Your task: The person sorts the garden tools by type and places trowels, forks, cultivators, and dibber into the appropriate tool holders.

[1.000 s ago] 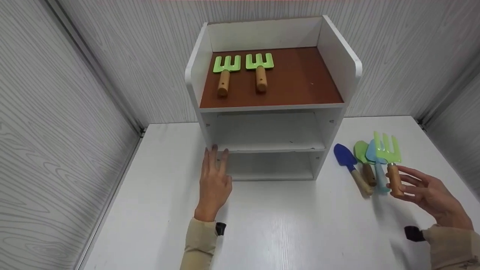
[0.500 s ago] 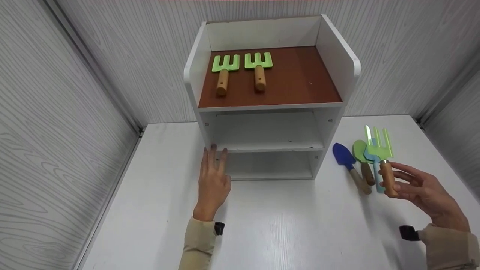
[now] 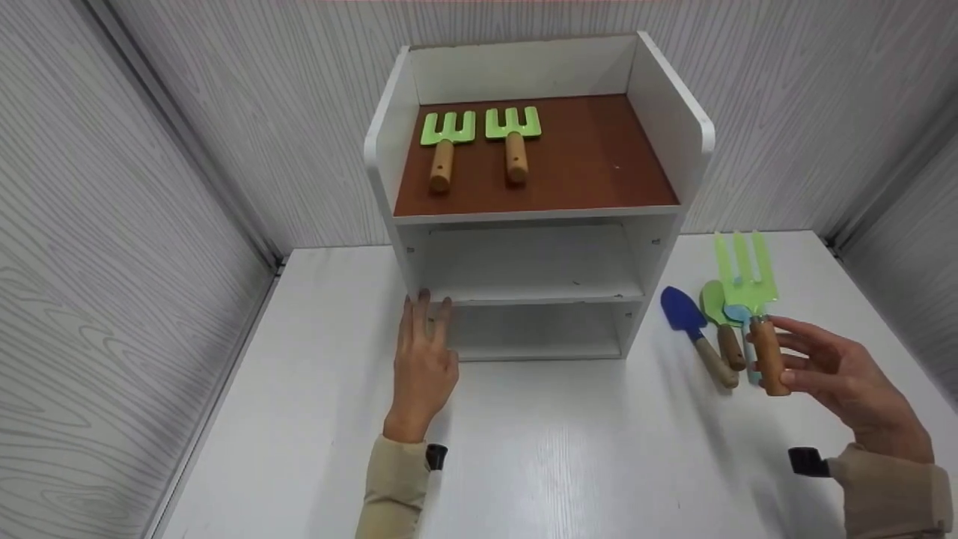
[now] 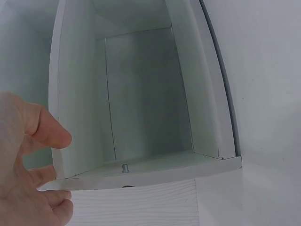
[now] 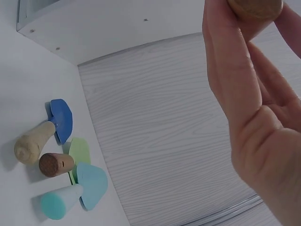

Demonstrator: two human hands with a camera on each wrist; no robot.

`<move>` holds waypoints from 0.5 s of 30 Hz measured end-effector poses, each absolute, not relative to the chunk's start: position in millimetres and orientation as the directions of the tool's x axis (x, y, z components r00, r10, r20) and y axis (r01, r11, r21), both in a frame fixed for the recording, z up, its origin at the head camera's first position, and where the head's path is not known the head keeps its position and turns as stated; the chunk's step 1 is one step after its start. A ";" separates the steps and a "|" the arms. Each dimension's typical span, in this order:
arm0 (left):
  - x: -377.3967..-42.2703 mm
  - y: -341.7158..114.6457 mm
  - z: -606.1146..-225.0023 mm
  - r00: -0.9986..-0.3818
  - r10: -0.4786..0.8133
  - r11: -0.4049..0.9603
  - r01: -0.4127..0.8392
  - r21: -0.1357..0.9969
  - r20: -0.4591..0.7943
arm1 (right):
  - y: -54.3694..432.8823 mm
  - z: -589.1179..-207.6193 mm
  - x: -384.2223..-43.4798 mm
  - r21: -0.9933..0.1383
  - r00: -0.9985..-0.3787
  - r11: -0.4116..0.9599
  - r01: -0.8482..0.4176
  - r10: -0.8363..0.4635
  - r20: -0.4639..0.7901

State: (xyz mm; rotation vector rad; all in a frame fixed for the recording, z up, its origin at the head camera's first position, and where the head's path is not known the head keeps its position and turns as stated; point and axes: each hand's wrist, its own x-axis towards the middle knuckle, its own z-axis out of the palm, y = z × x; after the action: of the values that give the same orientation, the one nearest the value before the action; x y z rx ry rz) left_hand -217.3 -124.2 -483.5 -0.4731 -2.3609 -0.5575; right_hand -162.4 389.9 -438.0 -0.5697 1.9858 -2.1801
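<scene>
My right hand (image 3: 857,382) holds a small garden fork (image 3: 751,290) by its wooden handle. Its light green tines point up and away, above the tools on the table. In the right wrist view, the end of the handle (image 5: 257,8) shows between thumb and fingers. My left hand (image 3: 423,374) rests with fairly straight fingers at the left front edge of a white shelf unit (image 3: 535,217). The left wrist view has the thumb and fingers (image 4: 51,132) beside a shelf board. Two matching green garden forks (image 3: 447,135) lie side by side on the unit's brown top.
On the white table (image 3: 554,449), right of the unit, lie a blue trowel (image 3: 682,308), a green trowel (image 3: 713,299) and a light blue tool (image 5: 91,181), partly behind the held fork. Grey wood-grain walls (image 3: 150,299) stand on the left, back and right.
My right hand has moved a little left, and the held fork has risen away from me, its tines now farther back. My left hand stays at the unit's edge.
</scene>
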 end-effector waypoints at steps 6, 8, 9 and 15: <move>-215.0 -124.4 -484.9 -0.727 0.184 0.843 0.463 0.274 0.661 | 384.7 -437.3 -162.7 -0.965 -0.884 -0.111 -0.236 -0.389 0.261; -215.0 -124.2 -484.9 -0.729 0.184 0.842 0.463 0.277 0.659 | 383.5 -436.2 -163.1 -0.957 -0.870 -0.128 -0.260 -0.399 0.290; -215.0 -124.1 -484.5 -0.729 0.184 0.842 0.463 0.277 0.659 | 382.7 -435.3 -163.3 -0.954 -0.867 -0.134 -0.268 -0.399 0.299; -215.9 -123.1 -481.8 -0.731 0.185 0.840 0.465 0.281 0.656 | 376.6 -427.3 -163.7 -0.947 -0.849 -0.096 -0.305 -0.424 0.316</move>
State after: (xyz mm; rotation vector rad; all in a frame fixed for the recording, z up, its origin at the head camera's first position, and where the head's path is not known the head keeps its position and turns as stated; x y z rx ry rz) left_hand -215.9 -123.1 -481.8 -0.4723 -2.3774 -0.5749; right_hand -163.7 376.6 -427.3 -0.8308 2.0522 -2.1061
